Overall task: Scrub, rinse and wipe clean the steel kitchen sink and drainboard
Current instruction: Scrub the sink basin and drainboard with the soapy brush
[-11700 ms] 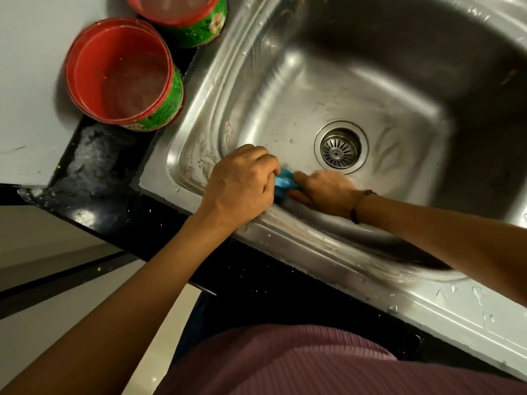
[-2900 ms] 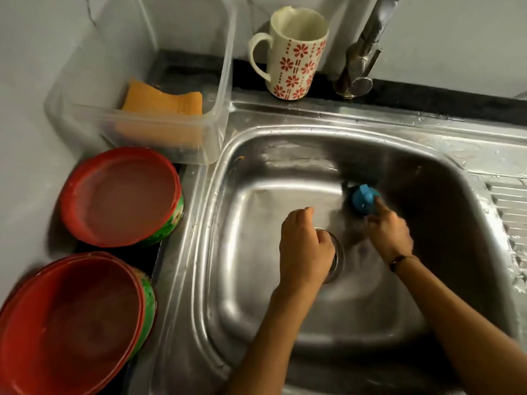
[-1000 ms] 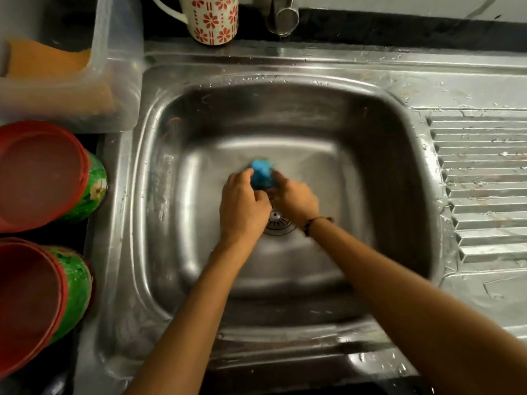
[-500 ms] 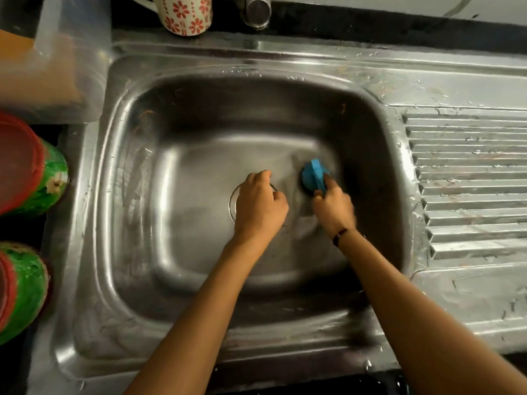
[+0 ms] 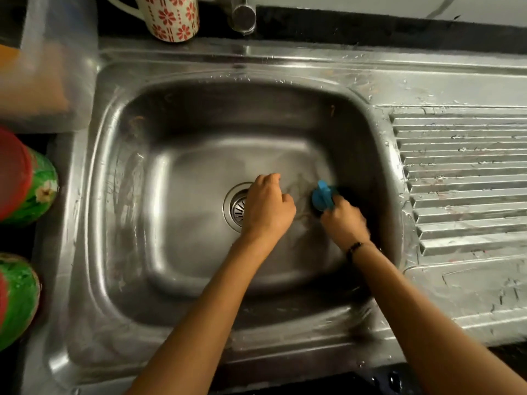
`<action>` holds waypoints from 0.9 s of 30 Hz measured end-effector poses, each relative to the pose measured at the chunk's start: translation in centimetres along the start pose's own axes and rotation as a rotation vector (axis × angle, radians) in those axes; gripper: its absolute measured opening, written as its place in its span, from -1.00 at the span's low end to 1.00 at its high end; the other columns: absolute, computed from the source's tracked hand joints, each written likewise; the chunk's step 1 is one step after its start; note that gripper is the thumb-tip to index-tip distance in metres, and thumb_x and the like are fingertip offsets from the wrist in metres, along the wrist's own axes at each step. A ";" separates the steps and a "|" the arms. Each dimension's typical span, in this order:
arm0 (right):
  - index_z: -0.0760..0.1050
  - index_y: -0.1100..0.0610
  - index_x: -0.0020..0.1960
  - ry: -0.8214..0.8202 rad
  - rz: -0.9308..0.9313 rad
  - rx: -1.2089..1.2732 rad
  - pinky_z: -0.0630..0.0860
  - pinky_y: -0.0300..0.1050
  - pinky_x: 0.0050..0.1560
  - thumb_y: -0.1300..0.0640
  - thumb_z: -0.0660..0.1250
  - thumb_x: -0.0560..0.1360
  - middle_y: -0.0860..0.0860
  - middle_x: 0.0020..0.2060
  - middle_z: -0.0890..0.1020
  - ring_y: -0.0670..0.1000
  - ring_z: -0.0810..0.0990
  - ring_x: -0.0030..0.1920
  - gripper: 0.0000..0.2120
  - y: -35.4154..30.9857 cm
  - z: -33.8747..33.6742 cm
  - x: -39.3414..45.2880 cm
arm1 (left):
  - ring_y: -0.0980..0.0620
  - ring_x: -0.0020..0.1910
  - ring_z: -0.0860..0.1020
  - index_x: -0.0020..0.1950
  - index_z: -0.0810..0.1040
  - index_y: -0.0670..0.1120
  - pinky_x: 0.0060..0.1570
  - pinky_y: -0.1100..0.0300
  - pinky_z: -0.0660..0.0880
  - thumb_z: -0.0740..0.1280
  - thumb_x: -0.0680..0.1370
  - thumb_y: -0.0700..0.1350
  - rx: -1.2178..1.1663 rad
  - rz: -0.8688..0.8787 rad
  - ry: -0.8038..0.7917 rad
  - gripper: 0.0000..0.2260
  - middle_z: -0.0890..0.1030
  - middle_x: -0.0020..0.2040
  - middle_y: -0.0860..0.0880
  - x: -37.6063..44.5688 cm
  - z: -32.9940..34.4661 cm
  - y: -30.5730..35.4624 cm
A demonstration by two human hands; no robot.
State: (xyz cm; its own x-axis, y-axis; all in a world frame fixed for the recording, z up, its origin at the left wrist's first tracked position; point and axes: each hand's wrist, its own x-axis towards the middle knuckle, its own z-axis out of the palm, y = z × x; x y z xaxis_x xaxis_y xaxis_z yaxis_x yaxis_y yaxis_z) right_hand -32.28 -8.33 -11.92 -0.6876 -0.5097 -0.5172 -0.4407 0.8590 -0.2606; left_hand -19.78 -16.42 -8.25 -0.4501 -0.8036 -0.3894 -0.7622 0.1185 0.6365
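Both forearms are bare and sleeveless; a thin dark band point(image 5: 354, 248) circles the right wrist.

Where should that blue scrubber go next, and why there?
Probably up the basin's right wall. The right hand grips the blue scrubber low on the sink floor beside that wall, where a brownish mark shows near the rim. The left hand rests over the drain.
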 end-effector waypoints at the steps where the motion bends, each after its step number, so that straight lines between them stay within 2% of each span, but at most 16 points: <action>1: 0.36 0.07 0.35 0.006 0.010 0.043 0.41 0.00 0.10 0.14 0.16 0.52 0.27 0.20 0.51 0.31 0.47 0.18 -0.60 -1.2 -0.1 0.9 | -0.09 0.33 0.35 0.40 0.33 -0.17 0.21 0.25 0.15 0.17 0.54 -0.23 0.007 -0.001 0.002 -0.59 0.38 0.37 -0.15 0.1 0.0 0.0; 6: 0.33 0.09 0.38 0.012 -0.071 0.189 0.38 0.07 0.25 0.11 0.18 0.53 0.20 0.26 0.47 0.24 0.44 0.25 -0.59 -6.1 -0.7 6.4 | -0.10 0.34 0.34 0.40 0.33 -0.20 0.26 0.22 0.17 0.16 0.54 -0.24 0.000 0.011 0.006 -0.59 0.39 0.36 -0.17 -0.2 0.3 -0.5; 11: 0.29 0.04 0.40 0.019 -0.034 0.012 0.41 0.03 0.13 0.16 0.16 0.52 0.28 0.19 0.50 0.32 0.46 0.20 -0.55 -0.4 0.0 -0.4 | -0.10 0.35 0.33 0.40 0.33 -0.21 0.30 0.16 0.20 0.16 0.54 -0.25 -0.012 -0.016 -0.054 -0.60 0.39 0.36 -0.17 -0.4 0.9 -0.7; 14: 0.33 0.08 0.37 0.015 -0.011 0.083 0.39 0.02 0.18 0.12 0.16 0.53 0.25 0.24 0.48 0.28 0.44 0.23 -0.60 -2.9 -0.2 2.2 | -0.11 0.34 0.33 0.39 0.33 -0.21 0.29 0.13 0.22 0.16 0.54 -0.25 -0.021 -0.021 -0.051 -0.60 0.39 0.36 -0.17 -0.2 0.9 -0.4; 17: 0.34 0.12 0.37 0.011 -0.070 0.162 0.37 0.03 0.24 0.10 0.18 0.53 0.20 0.27 0.47 0.24 0.43 0.27 -0.59 -6.7 -1.1 6.6 | -0.09 0.36 0.32 0.41 0.31 -0.19 0.32 0.09 0.25 0.16 0.55 -0.24 -0.020 -0.002 -0.044 -0.59 0.36 0.38 -0.15 -0.2 0.8 -0.3; 23: 0.33 0.09 0.38 0.003 -0.014 0.135 0.40 -0.03 0.12 0.17 0.16 0.53 0.26 0.21 0.50 0.29 0.46 0.20 -0.59 -0.6 0.4 0.7 | -0.11 0.36 0.32 0.40 0.32 -0.20 0.31 0.15 0.19 0.17 0.54 -0.24 -0.004 0.012 -0.056 -0.59 0.37 0.37 -0.17 -0.6 1.0 -0.4; 27: 0.36 0.18 0.35 -0.006 -0.033 0.187 0.40 -0.02 0.18 0.12 0.18 0.55 0.22 0.24 0.48 0.23 0.46 0.23 -0.62 -4.8 -0.6 5.1 | -0.11 0.35 0.33 0.40 0.33 -0.20 0.29 0.14 0.22 0.16 0.54 -0.25 -0.019 0.000 -0.054 -0.60 0.38 0.36 -0.17 -0.5 1.2 -0.2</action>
State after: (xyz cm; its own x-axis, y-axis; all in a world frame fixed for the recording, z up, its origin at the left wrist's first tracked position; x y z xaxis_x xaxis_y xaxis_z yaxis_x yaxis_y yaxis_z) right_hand -34.06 -15.07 -12.82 -0.6708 -0.5381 -0.5103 -0.3481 0.8361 -0.4240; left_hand -19.96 -15.35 -9.05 -0.4751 -0.7707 -0.4246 -0.7532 0.1067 0.6491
